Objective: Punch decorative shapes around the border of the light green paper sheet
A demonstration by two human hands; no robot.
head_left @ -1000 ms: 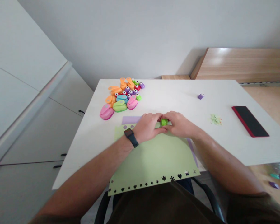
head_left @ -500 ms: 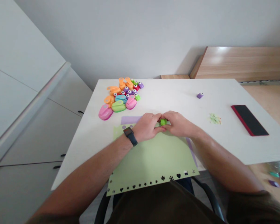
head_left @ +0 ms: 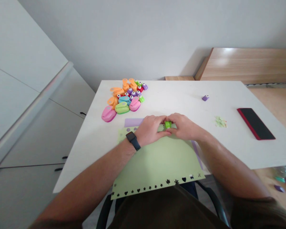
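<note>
A: What lies nearest?

B: A light green sheet [head_left: 157, 162], its near edge reaching past the edge of the table [head_left: 176, 92]. A row of punched shapes [head_left: 150, 187] runs along that edge: hearts, stars, a leaf. Armrests [head_left: 104, 211] of a chair show below.

A: And the hands?

B: They meet over the sheet's far edge. The right hand [head_left: 184, 127] has its grip drawn in, thumb and fingers closed about a small green punch [head_left: 168, 124]. The left hand [head_left: 149, 128], below a dark watch [head_left: 132, 140], has its grip narrowed round the same punch from the other side; its fingertips are partly hidden.

A: Anything under the green sheet?

B: A purple sheet [head_left: 133, 122], peeking out beyond the far edge and along the right side.

A: Further off?

B: To the right, a scatter of pale green scraps [head_left: 220, 121], then a dark flat slab with a red edge [head_left: 256, 124]. To the left, a cluster of punches: pink ones [head_left: 108, 114] at the near side, a larger green one [head_left: 122, 108] between them, a blue one [head_left: 124, 100] behind, orange ones [head_left: 117, 92] and small purple, red and green ones beyond.

A: And that lone piece?

B: A small purple punch [head_left: 205, 98], well apart from the cluster, beyond the scraps. Farther back are a wood-grain panel [head_left: 248, 65] and the pale wall [head_left: 143, 38].
</note>
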